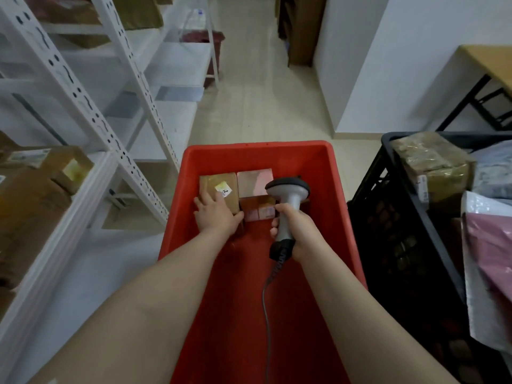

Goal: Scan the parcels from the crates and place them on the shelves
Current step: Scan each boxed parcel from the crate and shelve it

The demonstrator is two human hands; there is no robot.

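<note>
A red crate (335, 189) stands on the floor in front of me. At its far end lie a brown cardboard parcel (217, 184) with a white and yellow label, a pink box (253, 181) beside it, and a smaller brown parcel (256, 207) nearer me. My left hand (216, 216) lies on the near end of the labelled brown parcel, fingers around its edges. My right hand (300, 234) is closed on the handle of a grey barcode scanner (288, 200), whose head points down over the small parcels. The scanner's coiled cable (267, 300) trails toward me.
White metal shelves (83, 101) line the left side, with cardboard parcels (33, 195) on the near shelf. A black crate (388, 206) at the right holds a taped brown box and plastic mailer bags. Tiled floor runs ahead; a wooden table (487, 62) stands far right.
</note>
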